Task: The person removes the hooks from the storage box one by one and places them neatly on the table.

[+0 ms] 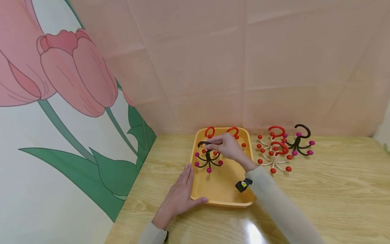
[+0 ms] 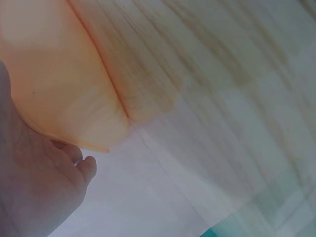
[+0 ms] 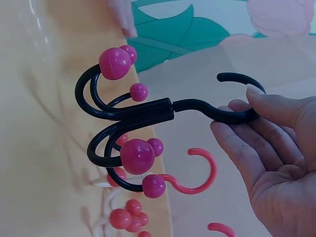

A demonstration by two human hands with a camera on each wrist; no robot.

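A black multi-prong hanging hook (image 1: 208,156) with magenta ball tips is pinched at its curved top by my right hand (image 1: 229,148). In the right wrist view, thumb and fingers hold the hook's curved end (image 3: 232,116), and its prongs spread to the left over the tray. The yellow tray (image 1: 223,193) is steadied by my left hand (image 1: 179,196): straight fingers lie along its left side and the thumb touches the front rim. At the tray's far end are two red-topped hooks (image 1: 233,129), partly hidden behind the right hand and the black hook.
Right of the tray on the wooden table (image 1: 335,189) lie two white-pronged hooks (image 1: 274,162) with red tops and balls, and another black hook (image 1: 297,141) with magenta balls. A pink cloth (image 1: 195,67) hangs behind; a tulip-painted wall panel (image 1: 70,183) stands left.
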